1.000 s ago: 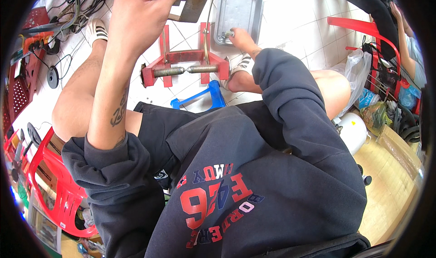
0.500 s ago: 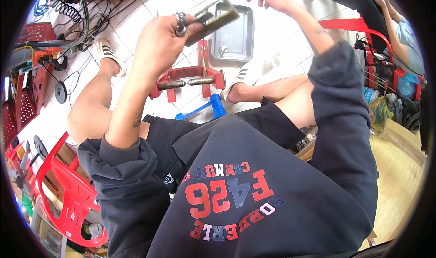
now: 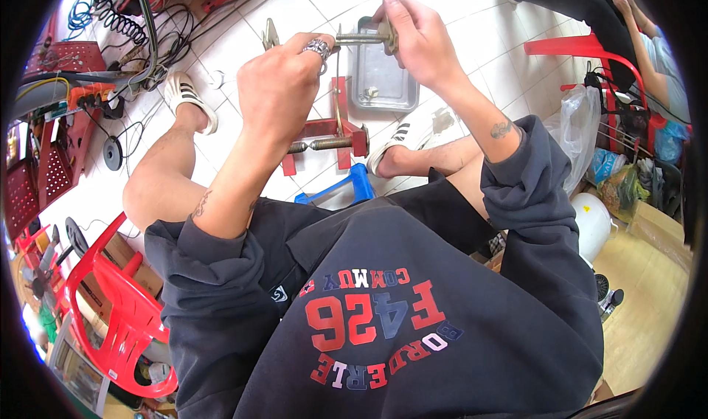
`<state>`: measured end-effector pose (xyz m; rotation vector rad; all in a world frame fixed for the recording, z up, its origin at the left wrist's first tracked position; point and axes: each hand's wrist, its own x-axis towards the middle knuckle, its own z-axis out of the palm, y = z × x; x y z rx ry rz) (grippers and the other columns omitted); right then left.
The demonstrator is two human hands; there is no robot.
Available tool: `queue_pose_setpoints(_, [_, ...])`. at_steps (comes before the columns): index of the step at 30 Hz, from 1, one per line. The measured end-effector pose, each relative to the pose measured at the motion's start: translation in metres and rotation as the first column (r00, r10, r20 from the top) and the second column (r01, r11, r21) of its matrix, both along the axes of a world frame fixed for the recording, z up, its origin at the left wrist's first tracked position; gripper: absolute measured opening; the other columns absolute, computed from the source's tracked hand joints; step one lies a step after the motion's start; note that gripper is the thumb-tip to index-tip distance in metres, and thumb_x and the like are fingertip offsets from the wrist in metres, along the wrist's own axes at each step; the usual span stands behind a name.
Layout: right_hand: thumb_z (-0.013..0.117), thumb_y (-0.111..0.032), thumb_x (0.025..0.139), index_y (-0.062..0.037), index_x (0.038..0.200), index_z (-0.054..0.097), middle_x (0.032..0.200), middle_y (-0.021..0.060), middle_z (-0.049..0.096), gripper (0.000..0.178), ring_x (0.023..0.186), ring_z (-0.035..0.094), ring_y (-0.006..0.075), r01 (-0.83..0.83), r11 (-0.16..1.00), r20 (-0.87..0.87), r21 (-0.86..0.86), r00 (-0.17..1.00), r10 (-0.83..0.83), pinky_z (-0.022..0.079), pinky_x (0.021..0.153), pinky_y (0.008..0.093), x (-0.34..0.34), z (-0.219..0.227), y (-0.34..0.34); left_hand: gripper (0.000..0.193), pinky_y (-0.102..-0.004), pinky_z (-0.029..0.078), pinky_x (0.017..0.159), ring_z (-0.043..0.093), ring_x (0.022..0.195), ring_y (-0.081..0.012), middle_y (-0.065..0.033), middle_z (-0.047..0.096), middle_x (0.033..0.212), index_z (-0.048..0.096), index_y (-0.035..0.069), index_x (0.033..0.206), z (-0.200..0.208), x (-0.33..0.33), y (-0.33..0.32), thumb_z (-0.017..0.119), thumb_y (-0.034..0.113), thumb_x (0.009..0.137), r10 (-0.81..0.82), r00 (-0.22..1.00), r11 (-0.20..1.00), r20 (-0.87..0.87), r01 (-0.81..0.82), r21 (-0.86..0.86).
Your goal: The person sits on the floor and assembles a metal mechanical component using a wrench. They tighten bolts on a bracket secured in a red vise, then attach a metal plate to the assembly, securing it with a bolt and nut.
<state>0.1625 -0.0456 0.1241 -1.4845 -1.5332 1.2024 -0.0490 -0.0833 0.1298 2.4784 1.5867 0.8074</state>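
Note:
My left hand [image 3: 284, 80], a ring on one finger, is closed around a metal bracket [image 3: 270, 32] held up in front of me. A threaded bolt [image 3: 357, 39] sticks out of it to the right. My right hand [image 3: 417, 38] pinches a brass-coloured nut [image 3: 388, 35] at the bolt's far end. Below the hands, on the tiled floor, lie a steel tray [image 3: 383, 91] with a small part in it and a red clamp fixture [image 3: 328, 140] with a metal rod across it.
A blue frame [image 3: 341, 190] lies between my feet. A red plastic chair [image 3: 118, 308] stands at the lower left, with cables and red tool racks [image 3: 66, 57] at the upper left. Another person [image 3: 641, 28] sits by a red stool at the upper right, with plastic bags [image 3: 590, 124] nearby.
My right hand left the tray and rose to the bolt's end. My left hand brought the bracket closer and lower, so both hands now meet on it.

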Motion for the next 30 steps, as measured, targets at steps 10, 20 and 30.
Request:
queue_pose_setpoints(10, [0.049,-0.016,0.102,-0.0003,0.126,0.051,0.084,0.0079,0.058,0.029,0.075,0.055,0.0111,0.026,0.989,-0.062,0.146,0.998,-0.017,0.048,0.070,0.0243,-0.006,0.009,0.007,0.015,-0.0374,0.047,0.056,0.063,0.065,-0.0298,-0.0062,0.068,0.084,0.075,0.013,0.096,-0.002,0.001,0.012,0.070,0.011,0.082,0.051,0.999,0.997,0.016,-0.049,-0.066])
queue_pose_setpoints(20, [0.063,-0.024,0.094,-0.0016,0.133,0.049,0.086,0.0044,0.049,0.047,0.085,0.050,0.0163,-0.153,0.767,-0.014,0.623,0.978,0.207,0.043,0.071,0.0318,0.001,-0.011,0.019,0.019,-0.0432,0.049,0.062,0.065,0.071,-0.0319,-0.0110,0.067,0.076,0.075,0.014,0.101,0.010,-0.012,0.018,0.068,0.026,0.089,0.173,0.984,0.948,0.038,-0.156,-0.277])
queue_pose_setpoints(30, [0.076,-0.035,0.085,-0.0062,0.101,0.075,0.054,0.0020,0.053,0.034,0.045,0.050,0.0169,-0.316,0.680,0.367,0.662,0.927,0.074,0.039,0.044,0.0303,-0.004,0.005,-0.001,0.020,-0.0430,0.051,0.065,0.066,0.072,-0.0324,-0.0120,0.069,0.075,0.076,0.012,0.100,0.019,-0.018,0.018,0.069,0.027,0.088,0.266,0.960,0.900,0.084,-0.217,-0.379])
